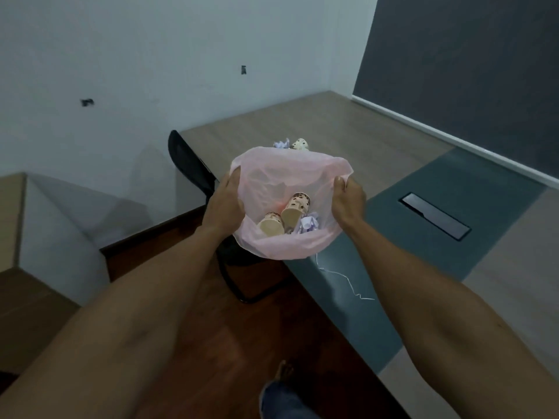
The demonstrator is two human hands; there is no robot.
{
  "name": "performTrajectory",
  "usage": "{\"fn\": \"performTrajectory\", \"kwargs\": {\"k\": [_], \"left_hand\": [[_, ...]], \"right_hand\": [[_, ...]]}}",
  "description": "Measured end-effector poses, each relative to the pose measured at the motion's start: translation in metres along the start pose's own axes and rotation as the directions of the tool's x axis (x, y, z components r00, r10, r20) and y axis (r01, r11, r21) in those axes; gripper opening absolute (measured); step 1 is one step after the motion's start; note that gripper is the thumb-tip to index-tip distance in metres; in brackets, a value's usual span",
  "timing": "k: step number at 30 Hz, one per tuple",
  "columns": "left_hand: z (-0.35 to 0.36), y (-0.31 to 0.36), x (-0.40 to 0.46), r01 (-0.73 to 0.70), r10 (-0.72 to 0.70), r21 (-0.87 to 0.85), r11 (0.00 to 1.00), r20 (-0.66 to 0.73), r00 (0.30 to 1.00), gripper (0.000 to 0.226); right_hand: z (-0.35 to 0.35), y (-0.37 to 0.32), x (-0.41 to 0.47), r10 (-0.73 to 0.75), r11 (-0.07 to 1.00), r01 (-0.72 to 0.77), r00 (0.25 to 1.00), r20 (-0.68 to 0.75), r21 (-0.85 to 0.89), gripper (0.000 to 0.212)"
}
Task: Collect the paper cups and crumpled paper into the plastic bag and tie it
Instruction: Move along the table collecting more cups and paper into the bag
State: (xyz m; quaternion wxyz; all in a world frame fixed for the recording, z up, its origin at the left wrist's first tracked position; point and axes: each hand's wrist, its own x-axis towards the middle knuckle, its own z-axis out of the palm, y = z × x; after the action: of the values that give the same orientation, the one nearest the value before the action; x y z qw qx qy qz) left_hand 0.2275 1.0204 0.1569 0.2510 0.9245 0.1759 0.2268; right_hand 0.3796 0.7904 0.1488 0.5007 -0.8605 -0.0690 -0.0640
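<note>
A pale pink plastic bag [272, 182] hangs wide open at the table's near edge. My left hand [225, 204] grips its left rim and my right hand [348, 201] grips its right rim. Inside lie two spotted paper cups, one [298, 207] above the other [270, 226], and a crumpled white-purple paper [308, 225]. Behind the bag, on the table, another crumpled paper [281, 144] and a spotted paper cup [300, 144] peek over the rim. A thin white string [341, 279] lies on the table below the bag.
The long table [378, 140] has a wood-tone top with a grey-green band and a black cable hatch [435, 216] to the right. A black chair [193, 167] stands against the table's left edge. My foot [282, 373] is on the dark wooden floor.
</note>
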Motion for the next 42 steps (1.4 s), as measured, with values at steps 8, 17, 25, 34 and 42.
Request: {"fn": "performTrajectory", "kwargs": {"k": [8, 17, 25, 34, 42], "left_hand": [[0.006, -0.052, 0.14, 0.038, -0.038, -0.007, 0.999, -0.024, 0.999, 0.068], [0.014, -0.121, 0.26, 0.087, -0.088, -0.008, 0.996, -0.095, 0.992, 0.077], [0.04, -0.197, 0.369, 0.044, -0.044, -0.01, 0.999, -0.042, 0.998, 0.088], [0.074, -0.267, 0.457, -0.094, 0.098, -0.048, 0.994, 0.082, 0.992, 0.079], [0.109, -0.293, 0.463, -0.242, 0.219, 0.153, 0.958, 0.156, 0.963, 0.049]], "right_hand": [[0.1, -0.038, 0.118, 0.005, 1.0, -0.006, 0.997, 0.077, 0.022, 0.041], [0.202, -0.081, 0.206, -0.048, 0.995, 0.028, 0.973, 0.227, 0.092, 0.03], [0.29, -0.084, 0.269, -0.023, 1.0, 0.019, 0.969, 0.246, 0.021, 0.02], [0.361, -0.065, 0.314, 0.177, 0.984, -0.179, 0.976, 0.129, 0.003, 0.024], [0.356, 0.005, 0.306, 0.469, 0.854, -0.469, 0.881, -0.054, -0.225, 0.037]]}}
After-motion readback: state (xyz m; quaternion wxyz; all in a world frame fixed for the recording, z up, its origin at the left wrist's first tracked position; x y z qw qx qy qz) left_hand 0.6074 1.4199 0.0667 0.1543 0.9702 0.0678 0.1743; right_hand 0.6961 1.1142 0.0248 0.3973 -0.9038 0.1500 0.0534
